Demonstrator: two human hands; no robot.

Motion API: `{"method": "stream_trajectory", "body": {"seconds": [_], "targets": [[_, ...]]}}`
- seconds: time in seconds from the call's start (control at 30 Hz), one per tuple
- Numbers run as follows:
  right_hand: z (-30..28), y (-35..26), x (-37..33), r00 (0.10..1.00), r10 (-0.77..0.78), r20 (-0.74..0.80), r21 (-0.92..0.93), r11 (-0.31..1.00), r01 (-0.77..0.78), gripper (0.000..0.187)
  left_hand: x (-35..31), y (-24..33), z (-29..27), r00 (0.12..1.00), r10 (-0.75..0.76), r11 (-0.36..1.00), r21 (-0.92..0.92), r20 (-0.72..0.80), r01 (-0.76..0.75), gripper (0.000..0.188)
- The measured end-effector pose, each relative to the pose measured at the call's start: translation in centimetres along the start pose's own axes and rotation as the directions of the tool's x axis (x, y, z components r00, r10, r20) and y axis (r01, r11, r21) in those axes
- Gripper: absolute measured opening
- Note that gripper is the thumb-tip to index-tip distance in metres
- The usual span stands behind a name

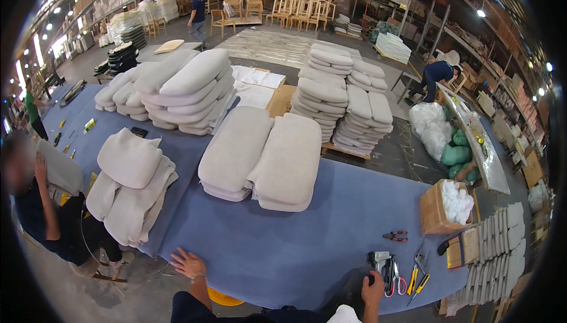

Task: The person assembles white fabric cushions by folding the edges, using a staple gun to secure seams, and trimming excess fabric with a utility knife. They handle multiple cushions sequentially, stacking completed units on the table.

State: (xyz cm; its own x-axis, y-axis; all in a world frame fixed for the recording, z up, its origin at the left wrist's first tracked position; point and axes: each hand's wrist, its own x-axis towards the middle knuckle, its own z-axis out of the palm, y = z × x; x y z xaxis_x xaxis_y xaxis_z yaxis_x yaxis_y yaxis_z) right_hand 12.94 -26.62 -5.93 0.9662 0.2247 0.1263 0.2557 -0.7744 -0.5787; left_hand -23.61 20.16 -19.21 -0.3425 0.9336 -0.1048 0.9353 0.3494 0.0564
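My left hand (189, 264) rests at the near left edge of the blue-covered table (254, 252), fingers spread and holding nothing. Close to the staple gun (379, 258) is my right hand (372, 289), its fingers loosely bent and apart, with nothing seen in them. Red-handled scissors (400, 286), a yellow-handled screwdriver (418, 289) and pliers with yellow handles (413, 280) lie just right of it. Farther back is a pair of red-and-black pliers (396, 236). Two short stacks of pale padded cushions (286, 163) stand ahead of me on the table.
Grey fabric covers (133, 187) are piled at left, beside a seated person (44, 216). Taller cushion stacks (189, 86) stand behind. A cardboard box (440, 208) of white stuffing sits at the right. Another person (436, 78) bends over the far-right bench (478, 140).
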Motion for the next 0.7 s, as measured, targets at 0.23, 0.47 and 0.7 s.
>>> {"method": "stream_trajectory", "body": {"seconds": [0.23,0.47,0.7], "targets": [[3.9,-1.1,-0.5,0.995,0.073,0.063,-0.228,0.972,-0.057,0.042,-12.3,3.5,-0.1,0.954,0.285,0.940,-0.224,0.089,-0.259,0.067],[3.5,-0.2,0.1,0.992,0.107,0.072,-0.137,0.986,-0.096,0.039,-15.0,3.9,-1.9,0.889,0.425,0.886,-0.280,0.167,-0.371,0.069],[3.5,-0.1,0.5,0.994,0.078,0.077,-0.122,0.990,-0.069,0.035,-14.8,3.9,-2.0,0.898,0.406,0.888,-0.303,0.168,-0.345,0.067]]}}
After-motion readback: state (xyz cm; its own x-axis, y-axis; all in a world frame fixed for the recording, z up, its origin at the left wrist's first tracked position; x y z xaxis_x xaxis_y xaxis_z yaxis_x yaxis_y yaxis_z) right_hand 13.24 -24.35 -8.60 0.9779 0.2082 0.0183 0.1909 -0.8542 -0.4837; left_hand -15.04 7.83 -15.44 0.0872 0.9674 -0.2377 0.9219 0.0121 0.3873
